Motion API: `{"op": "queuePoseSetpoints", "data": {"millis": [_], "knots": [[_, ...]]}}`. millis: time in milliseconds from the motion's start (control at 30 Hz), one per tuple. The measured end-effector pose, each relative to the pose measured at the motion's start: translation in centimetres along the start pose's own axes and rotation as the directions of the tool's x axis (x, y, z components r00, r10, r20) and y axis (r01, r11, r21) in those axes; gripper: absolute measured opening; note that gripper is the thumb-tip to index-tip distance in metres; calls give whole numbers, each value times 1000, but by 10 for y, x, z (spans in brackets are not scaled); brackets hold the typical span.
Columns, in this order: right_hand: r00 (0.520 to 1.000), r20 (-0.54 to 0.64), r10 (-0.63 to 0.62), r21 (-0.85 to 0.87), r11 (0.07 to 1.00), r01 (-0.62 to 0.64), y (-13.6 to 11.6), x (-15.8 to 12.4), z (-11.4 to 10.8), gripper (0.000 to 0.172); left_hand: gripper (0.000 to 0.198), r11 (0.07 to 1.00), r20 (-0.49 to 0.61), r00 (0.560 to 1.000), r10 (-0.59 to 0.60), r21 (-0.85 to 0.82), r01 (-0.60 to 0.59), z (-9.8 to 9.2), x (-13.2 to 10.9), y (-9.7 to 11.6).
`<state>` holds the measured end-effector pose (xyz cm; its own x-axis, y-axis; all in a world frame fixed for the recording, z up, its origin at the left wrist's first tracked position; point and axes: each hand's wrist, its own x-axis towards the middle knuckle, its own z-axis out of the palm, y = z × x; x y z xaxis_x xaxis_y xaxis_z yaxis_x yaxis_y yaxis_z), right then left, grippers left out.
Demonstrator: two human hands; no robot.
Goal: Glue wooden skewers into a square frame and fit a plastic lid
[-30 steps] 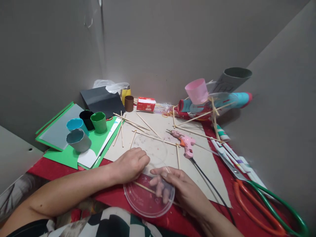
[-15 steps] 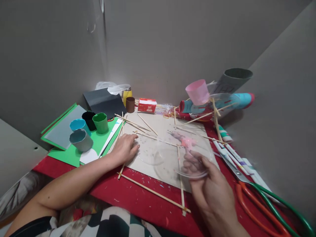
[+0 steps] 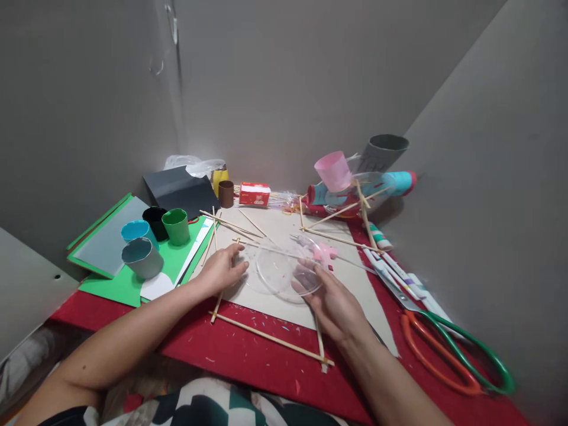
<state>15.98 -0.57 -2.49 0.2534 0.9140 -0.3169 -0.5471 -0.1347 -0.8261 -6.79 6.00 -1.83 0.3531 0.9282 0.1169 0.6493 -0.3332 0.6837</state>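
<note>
My right hand [image 3: 335, 302] grips a round clear plastic lid [image 3: 278, 273] by its right edge, fingers behind it and thumb in front. The lid is over a square frame of thin wooden sticks [image 3: 266, 334]. On the frame's left side rests my left hand [image 3: 223, 269], with thumb and fingers apart. Another clear round edge shows just right of that hand, partly overlapped by the held lid. A pink glue gun [image 3: 326, 254] lies behind my right hand, partly seen through the plastic.
Left, several paper cups [image 3: 176, 226] stand on green sheets [image 3: 110, 289]. A red-and-white box [image 3: 254, 194] is at the back. Right, a stick structure carries a pink cup [image 3: 333, 171]. Big scissors [image 3: 448, 349] and markers [image 3: 402, 269] lie along the right side.
My right hand has moved left with the clear lid, bringing it closer to my left hand. The left hand stays at the frame's left side. The view has shifted slightly.
</note>
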Motion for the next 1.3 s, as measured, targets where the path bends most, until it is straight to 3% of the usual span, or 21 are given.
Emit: {"op": "queuePoseSetpoints", "data": {"millis": [300, 467, 567, 633, 700, 767, 833, 933, 1100, 1300], "knots": [[995, 71, 64, -46, 997, -61, 5, 4, 0, 19, 38, 978, -7, 999, -34, -206, 32, -1, -2, 0], [998, 61, 17, -8, 1000, -16, 1, 5, -4, 18, 36, 940, -138, 990, -42, -341, -8, -2, 0, -2], [996, 87, -19, 24, 1000, 17, -5, 2, -6, 20, 41, 805, -141, 983, -115, -593, 9, -6, -1, 1], [992, 122, -23, 16, 1000, 21, -7, -1, -7, 22, 46, 640, 16, 990, -141, -761, 104, -6, -3, 5], [988, 155, -23, -17, 1000, 26, -6, -3, -5, 23, 48, 479, 180, 980, -87, -855, 199, -6, -6, 8], [983, 180, -30, -53, 998, 40, -5, -4, -4, 24, 48, 365, 264, 965, -12, -897, 250, -4, -7, 10], [982, 186, -46, -76, 995, 61, -4, -5, -3, 26, 43, 311, 305, 952, 17, -907, 285, -3, -7, 10], [984, 153, -90, -54, 994, 99, -6, -5, -3, 27, 35, 284, 325, 946, -21, -905, 317, -6, -7, 10], [987, 25, -159, 108, 982, 156, -14, -1, -9, 21, 26, 271, 255, 962, -95, -924, 271, -12, -6, 12], [982, -41, -186, 158, 969, 190, -16, 4, -19, 19, 29, 283, 221, 969, -108, -928, 243, -12, -5, 10]]}}
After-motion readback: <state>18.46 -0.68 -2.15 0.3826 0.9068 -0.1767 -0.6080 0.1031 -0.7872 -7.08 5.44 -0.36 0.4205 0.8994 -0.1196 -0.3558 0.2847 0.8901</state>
